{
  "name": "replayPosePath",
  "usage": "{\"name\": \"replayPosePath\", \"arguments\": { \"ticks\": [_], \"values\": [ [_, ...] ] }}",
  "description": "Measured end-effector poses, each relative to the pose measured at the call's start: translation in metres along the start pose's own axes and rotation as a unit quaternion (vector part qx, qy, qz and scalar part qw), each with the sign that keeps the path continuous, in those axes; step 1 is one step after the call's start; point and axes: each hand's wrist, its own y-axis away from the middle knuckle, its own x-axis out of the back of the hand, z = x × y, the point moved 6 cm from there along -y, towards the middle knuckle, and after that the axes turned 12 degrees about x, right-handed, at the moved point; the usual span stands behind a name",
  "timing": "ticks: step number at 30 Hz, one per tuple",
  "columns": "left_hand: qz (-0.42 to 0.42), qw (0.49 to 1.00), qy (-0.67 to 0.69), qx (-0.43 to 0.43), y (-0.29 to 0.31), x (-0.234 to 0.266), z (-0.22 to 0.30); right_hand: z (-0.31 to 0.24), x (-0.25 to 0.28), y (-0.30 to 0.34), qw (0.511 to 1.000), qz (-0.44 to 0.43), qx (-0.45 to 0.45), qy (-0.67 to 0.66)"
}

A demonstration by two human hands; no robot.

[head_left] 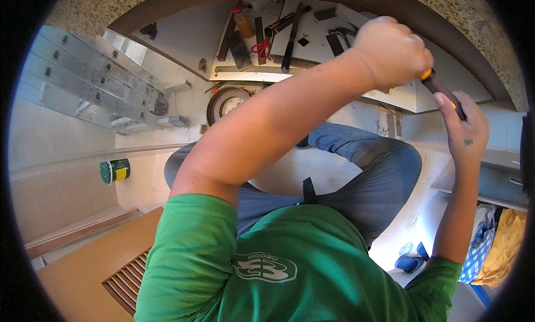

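Observation:
My left hand [393, 51] is closed in a fist at the upper right, under the curved counter edge. Between it and my right hand [468, 124] runs a dark tool handle with orange marks [442, 89]. Both hands grip this handle; my right thumb and fingers close round its lower end. The tool's working end does not show, so its exact kind is unclear. Just left of the left fist lies a dark claw-shaped tool head [343, 33], partly hidden by the hand. My left forearm crosses in front of the white board.
On the white board [320, 54] lie red-handled scissors [261, 47], a long dark flat tool [291, 40], dark strips and a bottle [243, 22]. A metal ladder [95, 79] leans at left, near a green tub [115, 171]. Speckled countertop [103, 7] overhangs above. Cloths [501, 249] hang right.

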Motion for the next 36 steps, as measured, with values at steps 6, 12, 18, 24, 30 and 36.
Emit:
{"name": "replayPosePath", "arguments": {
  "ticks": [6,12,18,24,30,36],
  "values": [
    [-0.017,1.000,-0.001,-0.002,-0.007,0.003,0.002,0.003,0.004,0.003,0.999,-0.003,-0.043,-0.002],
    [-0.011,1.000,-0.012,-0.006,-0.003,0.005,-0.003,-0.004,-0.003,0.001,0.999,-0.012,-0.029,-0.007],
    [-0.004,1.000,-0.014,-0.005,0.000,0.013,-0.013,-0.011,-0.008,-0.006,0.999,0.005,-0.028,-0.024],
    [0.013,1.000,-0.022,-0.013,0.000,0.010,-0.010,-0.011,-0.008,-0.009,1.000,-0.005,-0.020,0.003],
    [0.010,0.999,-0.033,-0.003,0.010,0.020,-0.029,-0.018,-0.022,-0.012,0.999,0.016,-0.003,-0.029],
    [0.031,0.999,-0.006,-0.042,0.007,0.020,-0.019,-0.020,-0.017,-0.012,0.999,0.023,-0.020,-0.034]
  ]
}}
